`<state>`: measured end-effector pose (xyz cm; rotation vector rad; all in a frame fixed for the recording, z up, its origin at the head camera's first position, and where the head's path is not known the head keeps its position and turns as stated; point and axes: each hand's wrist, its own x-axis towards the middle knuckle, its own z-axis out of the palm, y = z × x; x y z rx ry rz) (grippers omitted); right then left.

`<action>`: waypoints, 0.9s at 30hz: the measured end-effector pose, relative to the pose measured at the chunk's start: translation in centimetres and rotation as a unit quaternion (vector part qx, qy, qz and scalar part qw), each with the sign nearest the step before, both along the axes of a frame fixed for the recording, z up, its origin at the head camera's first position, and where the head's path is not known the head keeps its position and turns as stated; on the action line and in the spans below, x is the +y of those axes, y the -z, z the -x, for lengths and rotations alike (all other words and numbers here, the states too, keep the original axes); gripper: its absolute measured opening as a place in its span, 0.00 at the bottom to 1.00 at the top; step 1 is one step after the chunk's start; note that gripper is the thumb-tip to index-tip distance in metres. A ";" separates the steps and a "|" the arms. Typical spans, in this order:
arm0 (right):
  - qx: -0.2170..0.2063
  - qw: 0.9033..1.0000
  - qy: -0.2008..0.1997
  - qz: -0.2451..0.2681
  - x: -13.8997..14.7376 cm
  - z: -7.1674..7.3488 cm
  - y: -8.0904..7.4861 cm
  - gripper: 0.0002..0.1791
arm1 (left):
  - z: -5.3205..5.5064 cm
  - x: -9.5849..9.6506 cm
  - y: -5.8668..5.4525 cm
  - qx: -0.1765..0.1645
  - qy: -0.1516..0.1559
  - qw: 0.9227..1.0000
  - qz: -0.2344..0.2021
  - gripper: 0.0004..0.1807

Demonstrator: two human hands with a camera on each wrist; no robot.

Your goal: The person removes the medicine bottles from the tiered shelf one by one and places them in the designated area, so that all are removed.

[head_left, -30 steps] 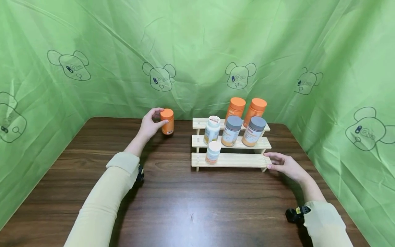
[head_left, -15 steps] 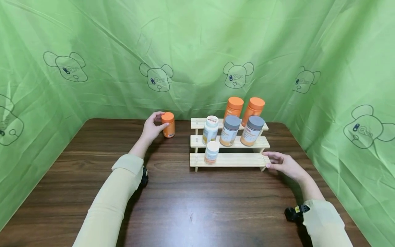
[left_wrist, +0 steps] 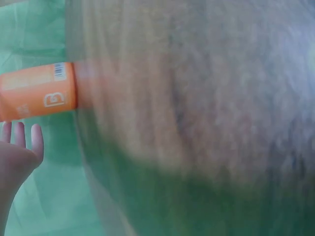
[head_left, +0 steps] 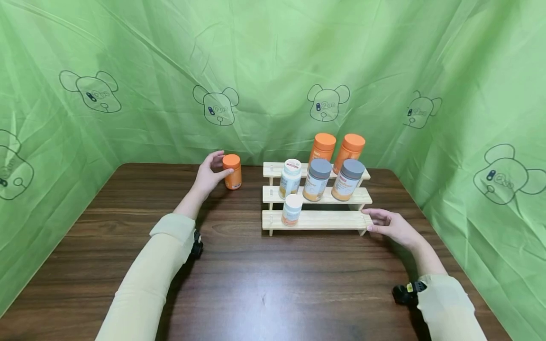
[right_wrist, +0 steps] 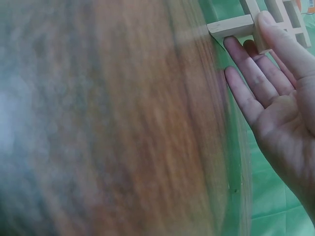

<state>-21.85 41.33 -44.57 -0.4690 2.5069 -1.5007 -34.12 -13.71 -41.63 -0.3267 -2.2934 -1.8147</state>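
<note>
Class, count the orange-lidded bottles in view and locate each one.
3: the first bottle at the left hand; the second bottle and third bottle side by side on the top shelf. Any behind these would be hidden.

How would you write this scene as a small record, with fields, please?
Left hand: holds the orange bottle, left of the wooden rack
Right hand: grips the bottom tier at its right end
Top tier: two orange-lidded bottles
Middle tier: white bottle, two grey-lidded bottles
Bottom tier: small white bottle, near left end
Table: dark brown
Backdrop: green cloth, animal-face outlines
</note>
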 end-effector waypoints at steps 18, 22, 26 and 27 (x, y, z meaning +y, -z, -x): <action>-0.003 1.000 0.004 0.004 0.1 0.0 0.1 0.28 | -1.5 0.7 -4.1 0.005 0.024 0.999 0.049 0.34; 0.001 1.000 0.004 0.001 0.0 -0.1 0.2 0.28 | -2.1 1.4 -5.4 -0.008 0.032 0.998 0.056 0.35; 0.000 1.000 0.005 0.006 -0.1 -0.1 0.2 0.28 | -2.9 2.3 -7.0 -0.027 0.044 0.997 0.062 0.36; -0.001 1.000 0.004 0.006 0.0 -0.1 0.2 0.28 | -3.2 2.6 -7.6 -0.031 0.047 0.997 0.061 0.36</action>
